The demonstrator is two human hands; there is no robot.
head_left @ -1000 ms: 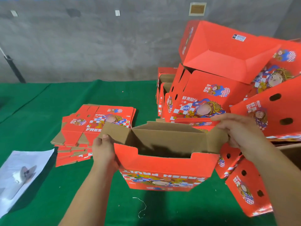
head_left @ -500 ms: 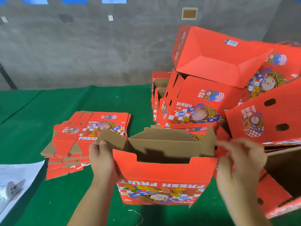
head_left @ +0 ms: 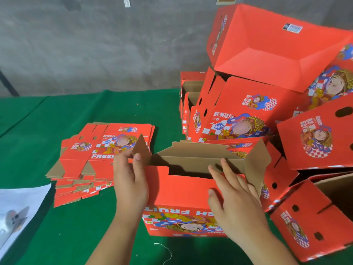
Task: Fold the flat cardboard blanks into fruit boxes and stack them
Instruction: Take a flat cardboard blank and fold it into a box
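**A:** Where's the box being worked on?

**B:** Lower middle of the frame. A half-folded red fruit box (head_left: 183,190) stands on the green table cover (head_left: 76,236), open side up, its brown inside showing and "FRESH FRUIT" printed upside down on the near wall.

**A:** And the hands?

**B:** The left hand (head_left: 130,180) holds the box's left end, thumb laid up against the brown end flap (head_left: 141,150), which stands upright; the other fingers wrap behind that corner. The right hand (head_left: 232,196) lies on the near red wall right of centre, fingers spread and fairly straight, their tips reaching over the top edge toward the brown inner panel. The thumb presses flat on the red face.

**A:** The right flap?

**B:** The right end flap (head_left: 257,159) leans outward, brown side showing, just beyond the right fingertips.

**A:** The blanks?

**B:** A stack of flat blanks (head_left: 91,161) lies on the cloth at middle left, just behind the left hand, printed side up.

**A:** Finished ones?

**B:** A loose heap of folded boxes (head_left: 267,77) fills the right side, from top to bottom edge, tilted at various angles. Some touch the box in hand at its far right corner.

**A:** Anything else?

**B:** A white printed sheet (head_left: 17,213) at the lower left edge, a bit of thread (head_left: 166,251) on the cloth near the bottom, and a grey concrete wall (head_left: 95,44) across the top.
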